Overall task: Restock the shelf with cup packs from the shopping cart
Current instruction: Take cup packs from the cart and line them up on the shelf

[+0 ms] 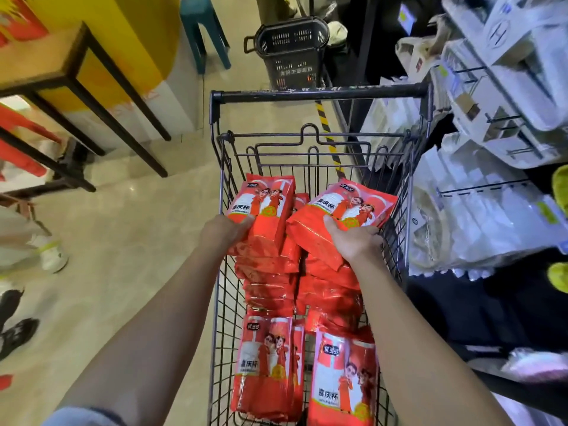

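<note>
A wire shopping cart (319,95) stands in front of me, holding several red cup packs stacked in two columns. My left hand (226,230) grips the top red cup pack (264,207) of the left far stack. My right hand (353,242) grips another red cup pack (341,213) on the right far stack, lifted at a tilt. More packs (266,364) lie at the near end of the cart. The shelf (491,142) on the right carries white packaged goods on hooks and ledges.
A black plastic basket (290,50) stands on the floor beyond the cart. A wooden table with black legs (76,78) is at the left, a teal stool (203,29) behind it. Another person's shoes (52,256) are at the left edge.
</note>
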Tool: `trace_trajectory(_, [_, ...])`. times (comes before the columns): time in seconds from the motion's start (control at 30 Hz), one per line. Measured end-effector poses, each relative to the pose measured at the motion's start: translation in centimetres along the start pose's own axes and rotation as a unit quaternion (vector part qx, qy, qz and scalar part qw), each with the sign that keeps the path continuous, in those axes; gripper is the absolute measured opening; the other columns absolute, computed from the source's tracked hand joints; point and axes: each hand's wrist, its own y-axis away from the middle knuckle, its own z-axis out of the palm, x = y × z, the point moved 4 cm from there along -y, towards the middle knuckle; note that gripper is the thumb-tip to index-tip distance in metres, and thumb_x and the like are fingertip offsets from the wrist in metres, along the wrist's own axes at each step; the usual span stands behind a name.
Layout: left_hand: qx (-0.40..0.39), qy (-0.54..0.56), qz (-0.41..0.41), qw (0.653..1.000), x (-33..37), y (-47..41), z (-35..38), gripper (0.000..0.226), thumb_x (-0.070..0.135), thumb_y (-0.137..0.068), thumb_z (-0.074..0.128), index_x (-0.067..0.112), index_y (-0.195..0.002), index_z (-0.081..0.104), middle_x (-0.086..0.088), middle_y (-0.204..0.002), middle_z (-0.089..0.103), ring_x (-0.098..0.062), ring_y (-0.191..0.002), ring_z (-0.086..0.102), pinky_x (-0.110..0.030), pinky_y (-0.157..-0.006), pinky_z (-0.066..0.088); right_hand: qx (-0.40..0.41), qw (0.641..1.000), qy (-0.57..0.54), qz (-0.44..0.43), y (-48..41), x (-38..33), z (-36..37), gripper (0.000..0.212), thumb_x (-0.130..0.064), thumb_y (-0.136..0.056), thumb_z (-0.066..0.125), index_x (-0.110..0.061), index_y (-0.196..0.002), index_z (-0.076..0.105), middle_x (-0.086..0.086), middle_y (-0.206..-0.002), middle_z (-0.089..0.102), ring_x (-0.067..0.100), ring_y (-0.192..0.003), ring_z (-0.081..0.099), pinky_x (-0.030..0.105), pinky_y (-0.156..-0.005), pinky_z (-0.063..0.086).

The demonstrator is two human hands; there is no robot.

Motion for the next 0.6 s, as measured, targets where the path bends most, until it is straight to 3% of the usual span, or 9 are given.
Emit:
trace_trajectory(0.17, [0.002, 0.030, -0.009, 1.000, 0.2, 1.3, 0.7, 0.093, 0.074, -0.085, 0.065, -0.003, -0.136, 0.056, -0.023, -0.130, 0.069, -0.039, -0.117, 0.068, -0.044, -0.100, 0.056, 0.001, 1.000, -0.029, 0.003, -0.4, 1.0, -0.6, 0.120, -0.077, -0.088, 0.060, -0.001, -0.164, 0.007, 0.025, -0.161, 0.029, 0.046, -0.141, 0.045, 0.054, -0.104, 0.046])
trace_trajectory(0.27, [-0.024, 0.161, -0.037, 0.986, 0.0, 1.9, 1.3, 0.101, 0.066, -0.075, 0.083, -0.005, -0.138, 0.049, -0.023, -0.129, 0.068, -0.039, -0.114, 0.070, -0.052, -0.100, 0.058, 0.011, 0.996, -0.083, -0.002, -0.6, 1.9, -1.5, 0.115, -0.069, -0.086, 0.071, -0.005, -0.162, 0.012, 0.022, -0.158, 0.029, 0.048, -0.138, 0.048, 0.052, -0.097, 0.046])
trace_trajectory(0.33, [-0.081, 0.267, -0.052, 0.959, 0.1, 2.6, 2.0, 0.094, 0.054, -0.075, 0.089, -0.006, -0.138, 0.053, -0.024, -0.126, 0.069, -0.039, -0.107, 0.073, -0.055, -0.092, 0.062, 0.021, 0.990, -0.140, -0.006, -0.8, 2.7, -2.2, 0.114, -0.061, -0.082, 0.080, -0.009, -0.161, 0.016, 0.021, -0.157, 0.031, 0.045, -0.138, 0.048, 0.051, -0.104, 0.046])
trace_trajectory(0.43, [-0.146, 0.360, -0.064, 0.919, -0.1, 3.6, 2.5, 0.082, 0.043, -0.081, 0.088, -0.004, -0.139, 0.054, -0.022, -0.123, 0.072, -0.037, -0.100, 0.075, -0.047, -0.075, 0.063, -0.003, 0.974, -0.226, -0.002, -0.6, 4.3, -2.7, 0.113, -0.056, -0.072, 0.090, -0.005, -0.155, 0.034, 0.017, -0.153, 0.045, 0.040, -0.135, 0.054, 0.052, -0.110, 0.050])
trace_trajectory(0.53, [-0.188, 0.396, -0.061, 0.897, -1.0, 4.4, 2.9, 0.075, 0.038, -0.087, 0.083, -0.003, -0.142, 0.051, -0.025, -0.125, 0.072, -0.039, -0.103, 0.074, -0.056, -0.090, 0.060, -0.054, 0.950, -0.306, -0.004, 0.7, 6.0, -2.6, 0.077, -0.049, -0.063, 0.095, -0.013, -0.125, 0.068, 0.012, -0.130, 0.071, 0.035, -0.117, 0.070, 0.052, -0.104, 0.056])
trace_trajectory(0.6, [-0.193, 0.409, -0.056, 0.890, -1.9, 5.2, 2.9, 0.075, 0.037, -0.087, 0.083, -0.003, -0.142, 0.051, -0.026, -0.125, 0.072, -0.040, -0.103, 0.074, -0.057, -0.090, 0.059, -0.075, 0.939, -0.335, -0.017, 1.9, 7.1, -2.6, 0.062, -0.046, -0.062, 0.095, -0.019, -0.113, 0.073, 0.007, -0.116, 0.078, 0.033, -0.109, 0.073, 0.052, -0.104, 0.057])
